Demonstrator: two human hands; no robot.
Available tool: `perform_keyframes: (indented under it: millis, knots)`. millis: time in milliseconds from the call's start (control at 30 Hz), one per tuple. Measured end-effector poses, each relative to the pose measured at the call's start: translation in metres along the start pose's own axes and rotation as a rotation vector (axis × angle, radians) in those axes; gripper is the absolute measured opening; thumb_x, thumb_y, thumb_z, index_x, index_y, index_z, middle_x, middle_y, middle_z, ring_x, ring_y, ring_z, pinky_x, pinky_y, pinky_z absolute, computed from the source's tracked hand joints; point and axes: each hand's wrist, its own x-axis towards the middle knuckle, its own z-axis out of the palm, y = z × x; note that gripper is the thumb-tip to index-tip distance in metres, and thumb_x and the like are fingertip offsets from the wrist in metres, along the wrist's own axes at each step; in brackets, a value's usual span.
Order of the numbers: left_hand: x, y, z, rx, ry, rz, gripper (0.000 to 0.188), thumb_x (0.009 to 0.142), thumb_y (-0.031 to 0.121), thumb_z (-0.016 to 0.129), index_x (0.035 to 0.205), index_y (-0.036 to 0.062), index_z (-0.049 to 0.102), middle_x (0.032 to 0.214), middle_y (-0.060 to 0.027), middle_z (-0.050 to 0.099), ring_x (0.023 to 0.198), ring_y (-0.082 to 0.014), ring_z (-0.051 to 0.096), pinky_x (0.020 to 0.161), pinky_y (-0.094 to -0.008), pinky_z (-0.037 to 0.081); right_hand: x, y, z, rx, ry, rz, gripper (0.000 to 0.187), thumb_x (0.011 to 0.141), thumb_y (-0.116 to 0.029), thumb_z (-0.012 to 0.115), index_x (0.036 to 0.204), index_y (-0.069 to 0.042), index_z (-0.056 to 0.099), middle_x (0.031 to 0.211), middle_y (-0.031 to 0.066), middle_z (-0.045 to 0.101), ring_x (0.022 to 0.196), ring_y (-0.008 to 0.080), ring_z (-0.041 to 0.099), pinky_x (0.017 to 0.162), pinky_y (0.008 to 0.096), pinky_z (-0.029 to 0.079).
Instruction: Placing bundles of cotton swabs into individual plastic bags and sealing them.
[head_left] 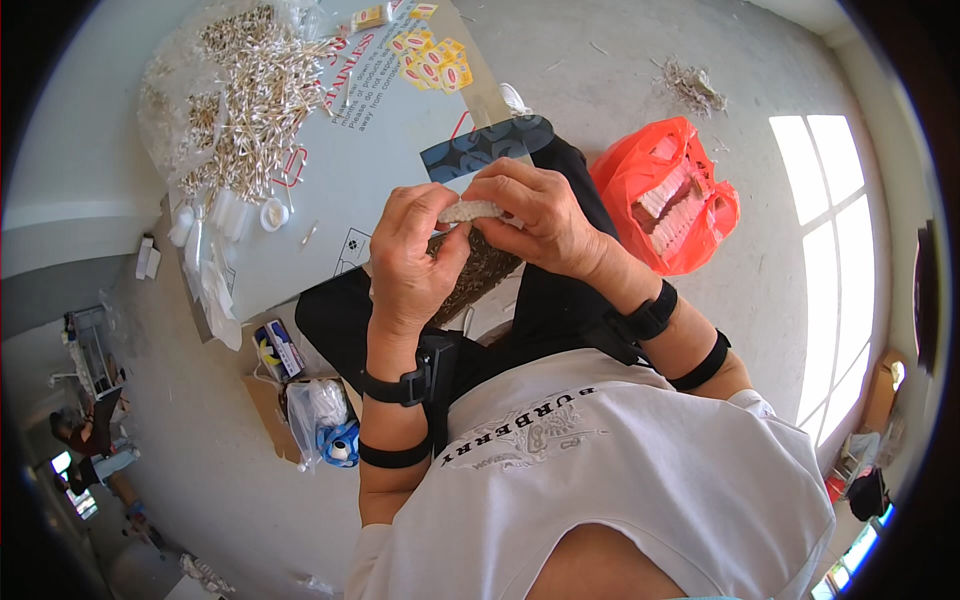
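In front of my lap, my left hand and my right hand pinch a small white, bumpy bundle between thumbs and fingers. It looks like cotton swabs packed together with their tips showing; my fingers cover its ends. Below it, between my legs, lies a brown, rough-textured mass, partly hidden by my hands. A large heap of loose cotton swabs spreads over the table's far left, partly in a clear plastic bag. Small yellow and white labels lie at the table's far edge.
The grey-topped table reaches close to my left hand. On its left stand clear plastic containers. An open red bag holding pale bundles sits on the floor at right. A cardboard box is at lower left; scraps lie far right.
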Motion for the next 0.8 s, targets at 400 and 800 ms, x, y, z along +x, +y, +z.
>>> perform_keyframes:
  millis: [400,800]
  knots:
    - [0.001,0.0,0.003,0.118,0.02,0.114,0.031,0.066,-0.009,0.067,0.094,0.0007,0.058,0.09,-0.0105,0.061,0.081,-0.0307,0.06,0.07,-0.0391,0.052,-0.002,-0.002,0.003,-0.056,0.05,-0.052,0.028,0.07,-0.005,0.073,0.096,-0.002,0.062,0.091,0.0122,0.062,0.073,0.0307,0.063,0.063,0.0357,0.052]
    - [0.008,0.005,-0.009,0.051,-0.034,0.184,0.031,0.062,-0.013,0.066,0.089,0.0002,0.061,0.089,-0.0102,0.063,0.08,-0.0293,0.061,0.069,-0.0367,0.052,-0.007,-0.012,0.011,-0.082,0.168,-0.002,0.023,0.067,-0.004,0.072,0.087,-0.003,0.06,0.083,0.0095,0.061,0.068,0.0303,0.062,0.058,0.0371,0.051]
